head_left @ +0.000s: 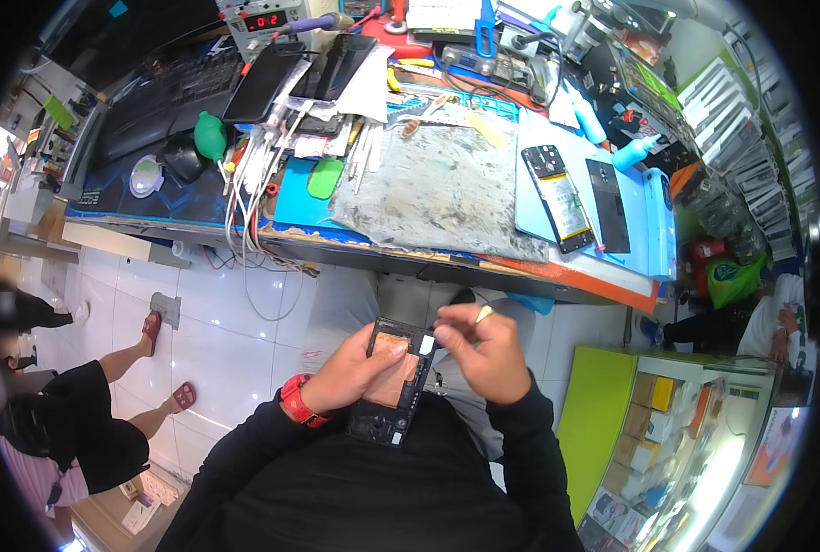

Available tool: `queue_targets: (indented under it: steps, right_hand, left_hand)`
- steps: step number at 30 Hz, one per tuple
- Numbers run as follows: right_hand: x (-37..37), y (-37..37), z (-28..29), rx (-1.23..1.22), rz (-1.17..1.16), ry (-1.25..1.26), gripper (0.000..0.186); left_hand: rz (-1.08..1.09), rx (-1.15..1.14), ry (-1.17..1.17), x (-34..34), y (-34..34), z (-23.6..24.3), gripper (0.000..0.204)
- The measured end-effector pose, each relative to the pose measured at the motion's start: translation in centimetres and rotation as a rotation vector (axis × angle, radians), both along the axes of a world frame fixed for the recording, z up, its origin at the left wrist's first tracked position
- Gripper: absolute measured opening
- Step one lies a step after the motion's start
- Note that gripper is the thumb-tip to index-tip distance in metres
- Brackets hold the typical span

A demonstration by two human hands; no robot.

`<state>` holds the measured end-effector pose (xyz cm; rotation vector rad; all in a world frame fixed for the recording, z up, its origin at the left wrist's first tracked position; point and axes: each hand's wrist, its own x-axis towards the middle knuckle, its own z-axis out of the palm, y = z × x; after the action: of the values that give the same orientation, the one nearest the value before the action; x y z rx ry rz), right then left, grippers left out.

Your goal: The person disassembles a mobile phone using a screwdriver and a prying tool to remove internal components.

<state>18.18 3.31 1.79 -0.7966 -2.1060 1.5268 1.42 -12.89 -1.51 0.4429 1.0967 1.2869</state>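
Note:
My left hand (345, 377), with a red watch on its wrist, holds a black phone housing (377, 422) over my lap, thumb on its copper-coloured inner sheet (396, 377). My right hand (483, 354), wearing a ring, has its fingertips pinched at the housing's upper right corner; what they grip is too small to make out. On the bench's blue pad (539, 230) lie an opened phone with its battery showing (557, 198) and a black panel (609, 207). A worn grey mat (437, 184) is left of them.
The cluttered bench (134, 212) holds two dark phones (263, 83), cables, tools, a green blower (209, 138) and blue bottles (630, 152). A glass display cabinet (667, 442) stands right. Other people are at the left (69, 423) and far right (768, 331).

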Motion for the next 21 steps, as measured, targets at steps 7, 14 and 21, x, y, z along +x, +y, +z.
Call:
queue_targets:
  steps: [7,14,21]
  right_hand:
    - [-7.5,6.0,3.3,0.592,-0.071,-0.032,0.009]
    - [-16.4,8.1,1.8,0.932,0.083,-0.108,0.008]
    - [-19.2,12.3,1.3,0.99,-0.095,-0.178,0.01]
  left_hand:
    - [0.023,0.029,0.108,-1.6,-1.1,-0.3,0.036]
    - [0.108,0.016,0.033,-2.5,-2.1,-0.1,0.034]
    - [0.144,-0.004,0.077,-3.5,-3.1,-0.2,0.033]
